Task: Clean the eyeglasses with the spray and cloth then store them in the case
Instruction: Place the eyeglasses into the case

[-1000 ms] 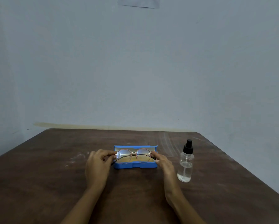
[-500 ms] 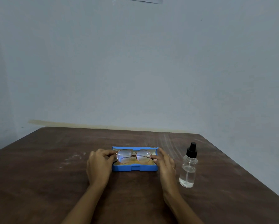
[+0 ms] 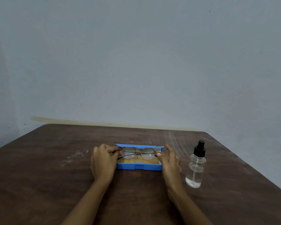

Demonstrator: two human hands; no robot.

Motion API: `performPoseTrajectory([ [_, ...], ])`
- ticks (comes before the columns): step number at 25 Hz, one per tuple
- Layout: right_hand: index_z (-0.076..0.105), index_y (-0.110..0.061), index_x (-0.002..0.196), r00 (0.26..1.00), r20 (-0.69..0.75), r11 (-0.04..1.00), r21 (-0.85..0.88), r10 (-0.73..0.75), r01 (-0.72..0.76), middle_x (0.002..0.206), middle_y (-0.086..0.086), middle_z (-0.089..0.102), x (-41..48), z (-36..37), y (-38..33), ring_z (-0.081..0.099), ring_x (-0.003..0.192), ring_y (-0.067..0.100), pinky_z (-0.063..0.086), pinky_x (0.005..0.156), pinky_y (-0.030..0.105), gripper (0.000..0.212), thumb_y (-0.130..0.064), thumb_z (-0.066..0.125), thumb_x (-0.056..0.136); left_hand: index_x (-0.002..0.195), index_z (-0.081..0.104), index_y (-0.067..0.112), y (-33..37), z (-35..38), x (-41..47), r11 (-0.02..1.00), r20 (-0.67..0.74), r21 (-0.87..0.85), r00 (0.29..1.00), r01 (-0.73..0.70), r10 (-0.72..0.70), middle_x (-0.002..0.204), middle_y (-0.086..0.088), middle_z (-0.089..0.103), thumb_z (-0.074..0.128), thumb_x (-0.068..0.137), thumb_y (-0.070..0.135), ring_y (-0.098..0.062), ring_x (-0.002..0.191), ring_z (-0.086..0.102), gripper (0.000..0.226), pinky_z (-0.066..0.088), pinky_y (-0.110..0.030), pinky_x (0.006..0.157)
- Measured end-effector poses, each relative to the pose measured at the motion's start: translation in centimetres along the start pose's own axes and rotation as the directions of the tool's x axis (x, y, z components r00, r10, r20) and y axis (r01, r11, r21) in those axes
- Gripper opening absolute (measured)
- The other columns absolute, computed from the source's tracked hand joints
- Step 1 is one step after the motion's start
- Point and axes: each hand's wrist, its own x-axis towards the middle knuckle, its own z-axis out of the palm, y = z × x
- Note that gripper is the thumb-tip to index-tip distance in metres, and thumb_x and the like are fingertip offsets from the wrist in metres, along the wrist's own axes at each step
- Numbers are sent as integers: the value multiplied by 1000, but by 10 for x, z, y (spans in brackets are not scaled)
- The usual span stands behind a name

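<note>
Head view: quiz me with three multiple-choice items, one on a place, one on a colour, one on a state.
1. Where does the clear glass spray bottle with the black cap stand?
A. left of the case
B. right of the case
C. inside the case

2. What colour is the rectangular plastic glasses case?
A. blue
B. red
C. black

3. How is the case?
A. shut
B. open
C. upside down

Answers:
1 B: it stands beyond the right hand.
2 A: its walls are blue.
3 B: its lid is up, and both hands, left hand included, hold the round thin-rimmed metal eyeglasses over its yellowish lining.
</note>
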Motion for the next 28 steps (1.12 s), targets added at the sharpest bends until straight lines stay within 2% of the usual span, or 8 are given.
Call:
performPoseTrajectory([
  [5,30,-33,136,1000,-12,1000,17,-3,3,139,-3,33,2,1,1,13,137,26,13,114,51,48,-31,47,92,100,70,22,3,2,3,999,11,29,999,-35,34,95,-2,59,63,82,26,-13,88,36,20,34,-28,69],
  [8,30,-27,137,998,-3,998,9,-57,57,91,-32,31,1,-1,-2,14,138,21,11,115,50,47,-25,46,93,98,71,23,3,2,4,999,7,22,999,-42,42,87,3,53,63,81,27,-13,87,36,19,34,-29,68],
  [10,29,-24,138,998,4,997,-26,-70,70,82,-33,22,1,-2,-4,13,138,21,10,115,48,47,-25,45,94,97,71,24,3,2,4,999,14,22,999,-38,38,86,4,50,64,81,27,-13,87,36,19,34,-29,68],
  [13,26,-23,139,999,17,996,-81,-40,41,92,-29,34,5,1,-1,8,140,20,7,116,46,48,-27,43,95,97,71,24,2,3,4,998,24,40,999,-43,42,85,5,49,64,81,27,-13,86,36,18,32,-28,66],
  [15,24,-26,140,999,17,993,-115,-28,29,124,-13,46,7,3,3,4,141,17,3,116,43,49,-30,42,94,97,71,23,2,2,6,998,36,43,998,-48,46,85,5,49,63,81,26,-13,86,36,18,31,-28,66],
  [17,22,-28,140,1000,-9,986,-163,-21,20,146,3,34,9,5,8,2,141,17,1,115,43,51,-33,42,94,98,70,22,2,2,7,997,51,44,997,-56,54,86,4,50,63,81,26,-13,86,37,19,31,-27,66],
  [24,16,-22,143,993,-38,941,-326,-112,93,146,6,35,9,6,9,1,142,17,-2,114,41,52,-31,37,96,103,69,23,-2,2,4,988,80,106,992,-109,101,85,6,45,60,83,25,-10,86,36,22,31,-26,66],
  [28,17,-22,142,990,-46,919,-380,-132,105,131,3,52,9,8,10,5,141,17,0,113,40,49,-28,35,96,104,68,27,-4,0,3,964,94,208,984,-168,151,85,7,44,60,83,29,-10,83,36,22,30,-25,65],
])
